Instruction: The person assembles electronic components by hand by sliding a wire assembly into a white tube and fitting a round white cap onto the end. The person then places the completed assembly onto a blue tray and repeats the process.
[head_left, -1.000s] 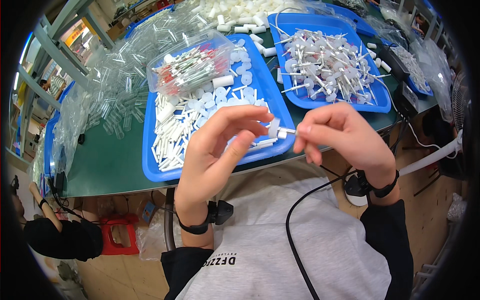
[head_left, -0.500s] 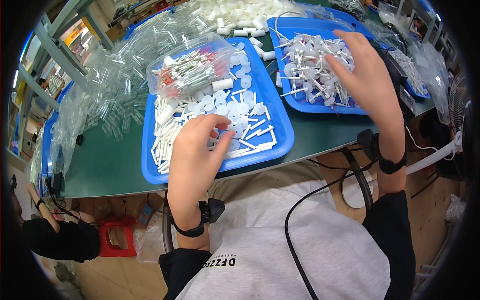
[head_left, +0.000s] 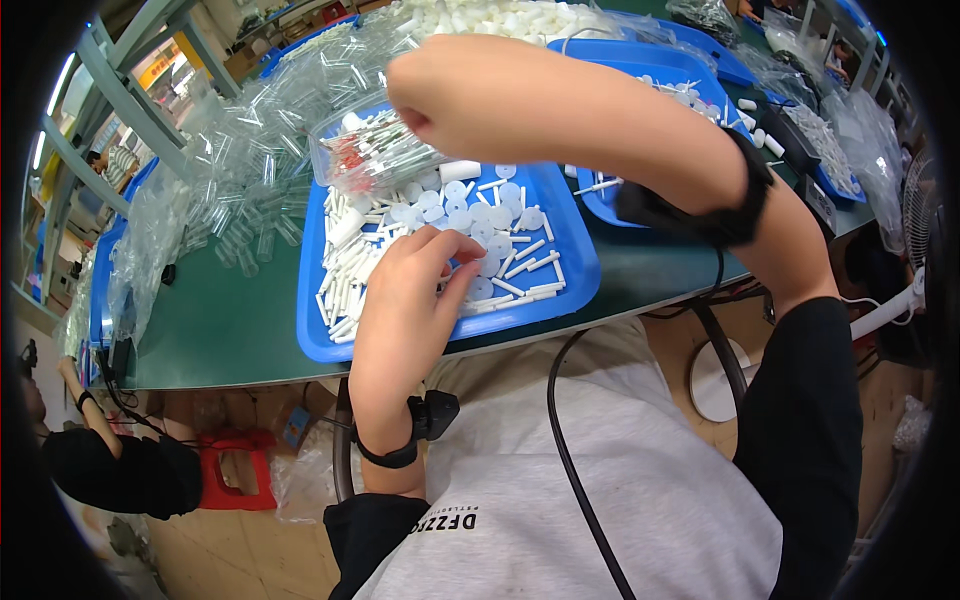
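Note:
My left hand (head_left: 415,290) is low over the blue tray (head_left: 580,275) in front of me. Its thumb and index finger close in a pinch beside translucent white discs (head_left: 505,215); what they hold, if anything, cannot be made out. White short rods (head_left: 345,285) surround it, with a thicker white cylinder (head_left: 460,171) farther back. My right hand (head_left: 450,95) reaches left across the tray's far part, bent down over a clear plastic box (head_left: 322,165). In that box lie thin sticks (head_left: 385,150) with white and red parts. The right fingers are hidden behind the hand.
A second blue tray (head_left: 600,205) at right holds white assembled pieces, partly covered by my right forearm. Clear plastic tubes (head_left: 265,175) are heaped at left, white cylinders (head_left: 510,18) behind. A black cable (head_left: 565,440) hangs over my shirt. Another person's arm (head_left: 95,415) shows at far left.
My right hand has swung left from above the right tray to the clear box, its spread fingers now out of sight. The left hand stays over the near tray, still nearly pinched.

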